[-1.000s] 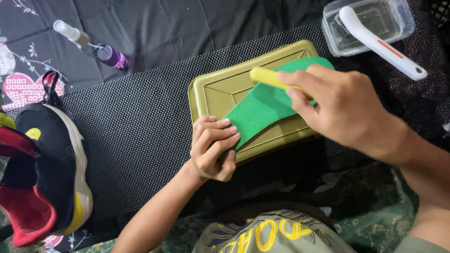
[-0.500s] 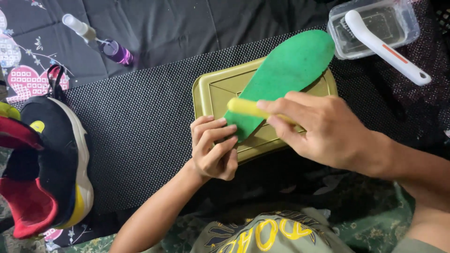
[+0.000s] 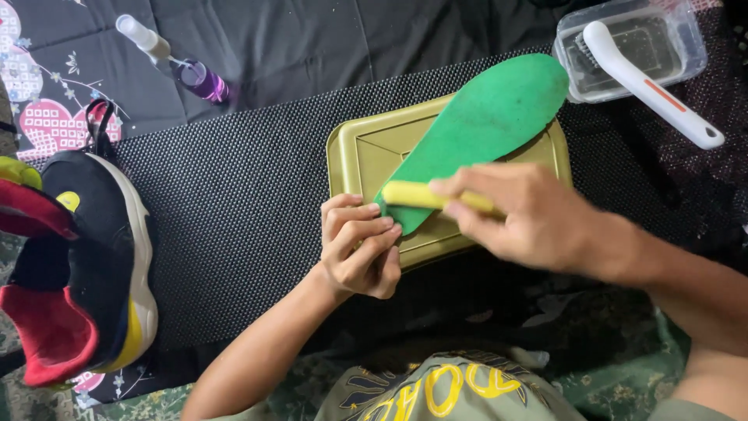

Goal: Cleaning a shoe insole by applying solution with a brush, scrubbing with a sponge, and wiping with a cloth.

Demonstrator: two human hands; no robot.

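Observation:
A green shoe insole [image 3: 487, 117] lies slanted across an upturned olive-gold tray [image 3: 366, 152] on a black mesh mat. My left hand [image 3: 360, 245] pinches the insole's near end at the tray's front edge. My right hand [image 3: 526, 214] grips a yellow brush [image 3: 417, 195] pressed against the insole's lower part; my fingers hide most of the brush.
A clear plastic tub [image 3: 666, 35] with a white brush [image 3: 650, 82] resting in it stands at the back right. A purple spray bottle [image 3: 183, 66] lies at the back left. A black, red and yellow sneaker [image 3: 86, 265] sits at the left edge of the mat.
My right hand has slid with the yellow brush down the insole toward my left hand, uncovering the insole's far end. The left hand has stayed on the near end.

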